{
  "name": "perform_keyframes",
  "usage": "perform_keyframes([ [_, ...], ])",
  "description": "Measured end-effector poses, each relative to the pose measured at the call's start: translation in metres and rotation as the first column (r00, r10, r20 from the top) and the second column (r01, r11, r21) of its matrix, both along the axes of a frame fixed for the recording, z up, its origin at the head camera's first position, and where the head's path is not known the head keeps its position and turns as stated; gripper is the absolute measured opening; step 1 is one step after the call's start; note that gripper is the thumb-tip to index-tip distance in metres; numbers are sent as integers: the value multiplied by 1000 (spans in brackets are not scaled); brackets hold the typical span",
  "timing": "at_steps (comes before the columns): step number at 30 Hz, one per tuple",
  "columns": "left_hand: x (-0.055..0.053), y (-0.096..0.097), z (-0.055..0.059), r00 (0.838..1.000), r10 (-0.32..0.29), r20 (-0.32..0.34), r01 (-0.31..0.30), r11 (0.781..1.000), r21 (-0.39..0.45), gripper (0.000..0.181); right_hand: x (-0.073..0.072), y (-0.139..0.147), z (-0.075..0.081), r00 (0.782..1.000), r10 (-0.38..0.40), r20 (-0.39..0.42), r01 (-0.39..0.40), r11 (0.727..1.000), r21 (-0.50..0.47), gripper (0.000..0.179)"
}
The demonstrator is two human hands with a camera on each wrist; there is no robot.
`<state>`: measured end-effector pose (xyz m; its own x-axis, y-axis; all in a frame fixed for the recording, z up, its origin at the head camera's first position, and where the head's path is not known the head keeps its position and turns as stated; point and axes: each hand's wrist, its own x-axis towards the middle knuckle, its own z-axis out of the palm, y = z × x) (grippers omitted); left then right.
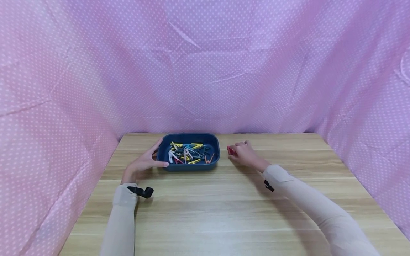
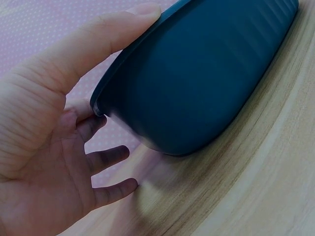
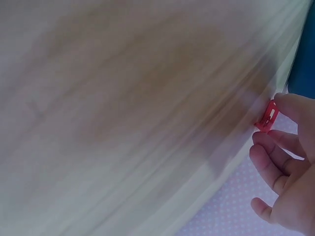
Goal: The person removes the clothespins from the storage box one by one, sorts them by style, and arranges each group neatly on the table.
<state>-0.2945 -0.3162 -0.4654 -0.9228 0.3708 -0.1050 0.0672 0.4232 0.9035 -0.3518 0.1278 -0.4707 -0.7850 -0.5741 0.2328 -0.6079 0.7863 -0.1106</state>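
A dark blue plastic bin (image 1: pixel 189 168) stands on the table, holding a jumble of clothespins (image 1: pixel 193 161) in white, yellow, teal, orange and other colours. My left hand (image 1: pixel 148 160) holds the bin's left end, thumb along the front rim and index finger at the back corner. In the left wrist view its other fingers spread loosely beside the bin wall (image 2: pixel 182 93). Right of the bin, my right hand (image 1: pixel 246 154) pinches a red clothespin (image 3: pixel 268 116) between thumb and index finger, low over the tabletop. Its other fingers are bent, apart from the clothespin.
The light wood table (image 1: pixel 205 209) ends at a back edge just behind the bin. Pink dotted cloth (image 1: pixel 205 78) hangs behind and on both sides. Black straps (image 1: pixel 141 191) sit on the sleeved wrists.
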Motion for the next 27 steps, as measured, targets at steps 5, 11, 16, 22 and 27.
perform_keyframes([
  [5,0,0,-1,1000,5,-1,-5,1000,-11,115,-4,-5,-1,999,-12,39,13,999,-34,33],
  [11,-1,0,-2,1000,10,-3,-10,1000,-19,114,-10,-10,-3,997,-31,67,34,998,-49,36],
  [16,-1,0,-1,1000,16,-1,-16,1000,-21,113,-13,-12,-2,994,-58,89,64,996,-66,37],
  [22,0,1,-3,1000,8,19,-7,1000,-9,114,-14,-11,-4,993,-57,105,64,996,-65,41],
  [27,-1,0,-2,1000,15,15,-15,1000,-9,112,-15,-12,-3,995,-36,93,44,995,-92,40],
])
